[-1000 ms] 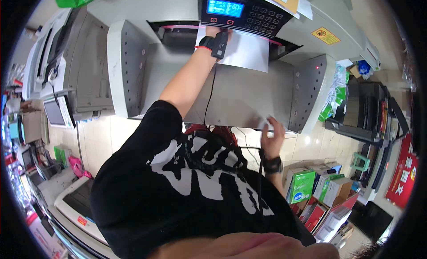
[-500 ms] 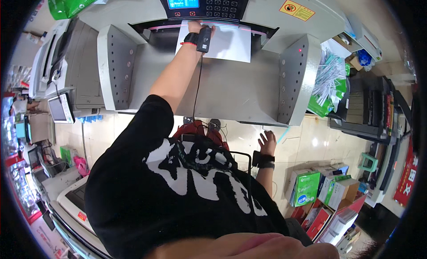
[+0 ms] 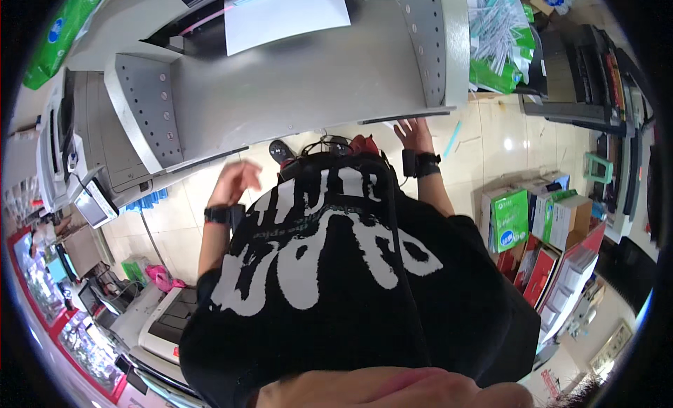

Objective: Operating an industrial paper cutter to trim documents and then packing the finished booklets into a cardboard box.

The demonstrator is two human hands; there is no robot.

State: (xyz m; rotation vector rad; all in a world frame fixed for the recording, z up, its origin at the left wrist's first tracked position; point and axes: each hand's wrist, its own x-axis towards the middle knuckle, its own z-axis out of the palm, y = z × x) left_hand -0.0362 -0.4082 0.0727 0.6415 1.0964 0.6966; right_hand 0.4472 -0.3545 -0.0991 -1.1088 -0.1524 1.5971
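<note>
view from above of a person in a black shirt [image 3: 329,282] with large white print, standing at the near edge of a big grey machine whose flat top serves as a bench [image 3: 294,78]. the right hand [image 3: 413,134] is open with fingers spread, its fingertips at or just under the near right edge of the bench, holding nothing; a black wrist strap [image 3: 418,162] wraps that wrist. the left hand [image 3: 235,182] hangs loosely curled and empty in the air just below the near left edge of the bench, touching nothing, with a dark watch [image 3: 217,214] on the wrist. a stack of white paper [image 3: 284,15] lies at the far edge of the bench, well apart from both hands, between two grey perforated side guides [image 3: 144,106]. beyond the right end of the bench sits a heap of paper strips over green packs [image 3: 501,36]. on the tiled floor [image 3: 491,141] to the right stand cardboard boxes, one green and white [image 3: 508,219]. to the left are a grey office machine [image 3: 63,148] and a white printer [image 3: 168,324].
</note>
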